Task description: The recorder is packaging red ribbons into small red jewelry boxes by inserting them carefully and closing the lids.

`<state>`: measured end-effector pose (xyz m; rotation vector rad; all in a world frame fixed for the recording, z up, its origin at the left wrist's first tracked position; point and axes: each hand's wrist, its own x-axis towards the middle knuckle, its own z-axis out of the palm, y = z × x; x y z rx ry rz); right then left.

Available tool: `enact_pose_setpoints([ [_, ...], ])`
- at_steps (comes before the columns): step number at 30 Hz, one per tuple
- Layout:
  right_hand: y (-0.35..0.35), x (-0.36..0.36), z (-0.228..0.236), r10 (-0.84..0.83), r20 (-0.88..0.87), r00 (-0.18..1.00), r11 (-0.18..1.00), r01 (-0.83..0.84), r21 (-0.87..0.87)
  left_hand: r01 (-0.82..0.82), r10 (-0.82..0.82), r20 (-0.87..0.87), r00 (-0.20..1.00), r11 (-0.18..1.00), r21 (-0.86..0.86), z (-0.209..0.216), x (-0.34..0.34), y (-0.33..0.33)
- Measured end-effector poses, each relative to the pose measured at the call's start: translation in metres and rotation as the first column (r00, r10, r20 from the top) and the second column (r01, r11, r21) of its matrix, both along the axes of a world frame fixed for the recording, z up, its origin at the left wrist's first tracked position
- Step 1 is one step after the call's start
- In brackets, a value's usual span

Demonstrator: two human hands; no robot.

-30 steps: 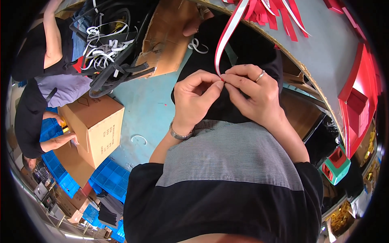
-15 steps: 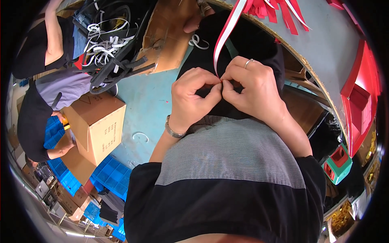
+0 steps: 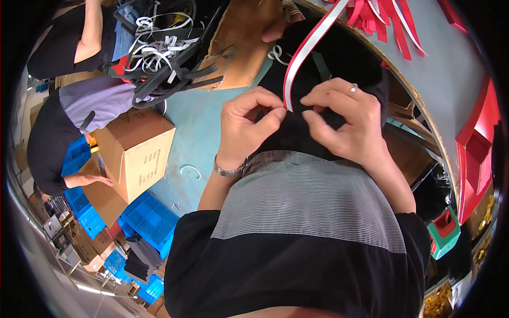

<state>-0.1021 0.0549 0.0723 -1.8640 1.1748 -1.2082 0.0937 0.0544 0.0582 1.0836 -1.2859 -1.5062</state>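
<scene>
A long red strip with a white face (image 3: 306,49) hangs from the tabletop at the top toward my lap. Its lower end is pinched between the thumb and forefinger of my left hand (image 3: 248,124). To the right of that end is my right hand (image 3: 347,119), a ring on one finger, its thumb and fingers apart with nothing between them. More red strips (image 3: 379,21), some with white, lie in a loose heap on the grey tabletop (image 3: 424,69).
Red trays or boxes (image 3: 477,153) stand along the right side, with a green and red box (image 3: 445,232) below. At left, a co-worker (image 3: 50,132) handles a cardboard carton (image 3: 140,153) beside blue crates (image 3: 151,222). Black and white strip scraps (image 3: 164,53) are piled at the upper left.
My right hand has let go of the strip's end and moved right, its fingers spreading. My left hand still pinches the end. The whole view has shifted slightly.
</scene>
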Motion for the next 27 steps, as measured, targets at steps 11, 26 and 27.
enact_pose_setpoints([
  [11, 0.003, 0.002, -0.007, 0.006, -0.139, 0.990, 0.999, 0.001, 0.051, 0.136, 0.030, 0.414, 0.910, 0.921, -0.365, 0.008, -0.020, 0.000],
  [26, -0.037, -0.036, -0.101, -0.128, -0.207, 0.970, 0.935, 0.188, 0.300, 0.142, 0.103, -0.768, 0.633, 0.959, 0.246, 0.030, 0.042, -0.001],
  [27, -0.043, -0.040, -0.121, -0.063, -0.412, 0.909, 0.951, 0.180, 0.252, 0.220, -0.062, -0.953, 0.297, 0.976, 0.005, 0.034, 0.068, -0.008],
])
